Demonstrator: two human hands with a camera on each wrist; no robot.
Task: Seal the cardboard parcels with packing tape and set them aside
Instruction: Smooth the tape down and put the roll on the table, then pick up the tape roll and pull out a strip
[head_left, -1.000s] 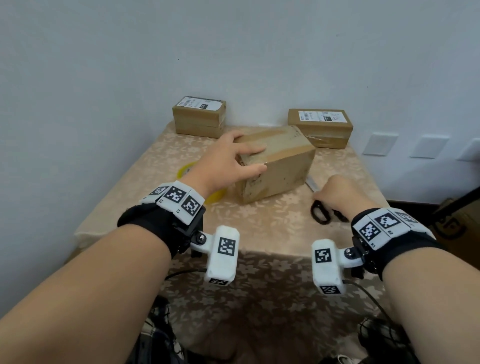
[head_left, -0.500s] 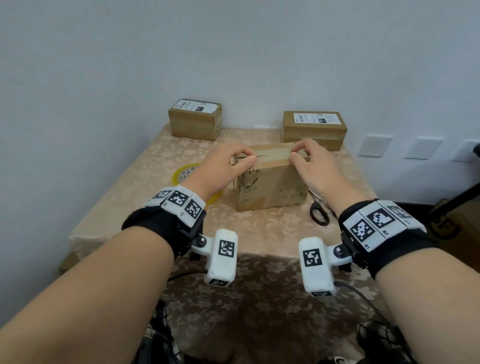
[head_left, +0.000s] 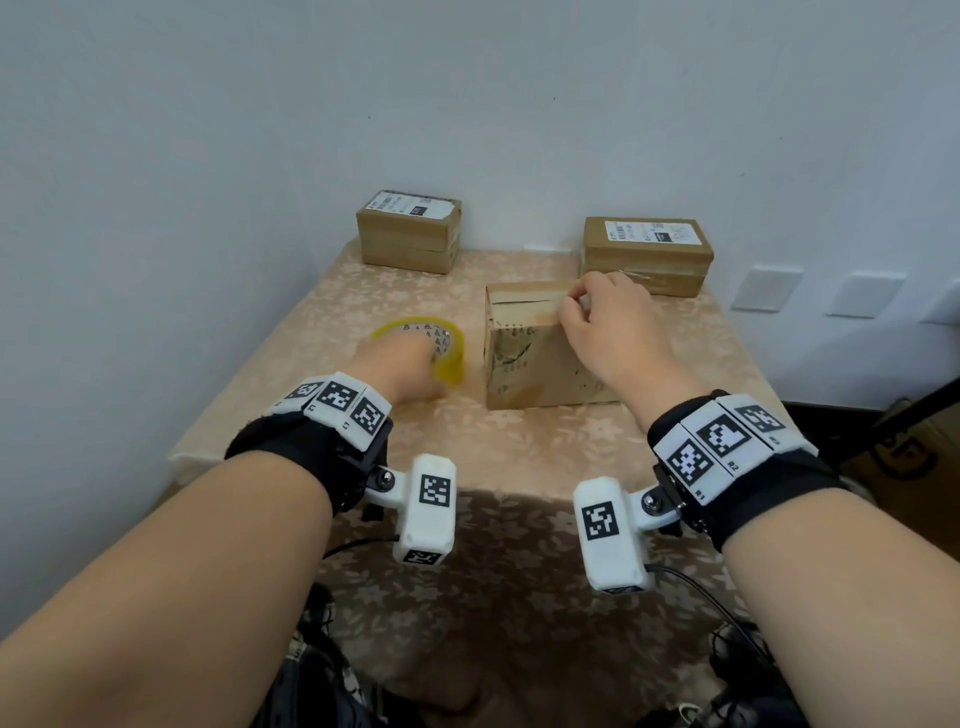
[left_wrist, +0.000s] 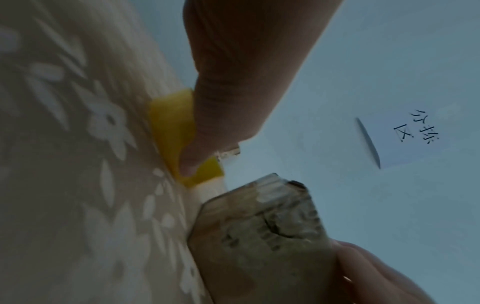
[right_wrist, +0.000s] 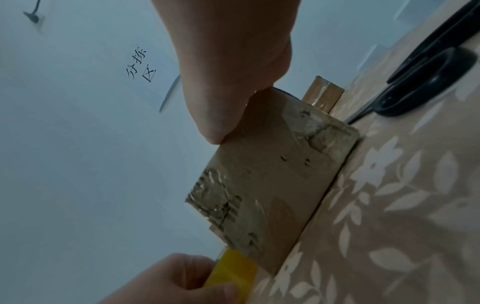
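Note:
A worn cardboard parcel (head_left: 519, 358) stands mid-table with old tape on its front (right_wrist: 272, 174). My right hand (head_left: 574, 304) holds its top front edge, fingers curled on the lid and the thumb (right_wrist: 215, 131) against the front face. To its left lies a yellow roll of packing tape (head_left: 452, 358). My left hand (head_left: 431, 358) grips the roll, the thumb (left_wrist: 192, 162) lying across its yellow side (left_wrist: 171, 127). The right wrist view shows those fingers curled around the roll (right_wrist: 233, 267). Part of the roll is hidden under the hand.
Two labelled parcels stand against the wall, one back left (head_left: 409, 231) and one back right (head_left: 647, 254). Black scissors (right_wrist: 428, 82) lie on the floral tablecloth (head_left: 519, 441) right of the parcel, hidden in the head view. A wall closes off the left side.
My left hand left the parcel's top and moved left and down onto the tape roll. My right hand came from the scissors to the parcel's top edge and stays there.

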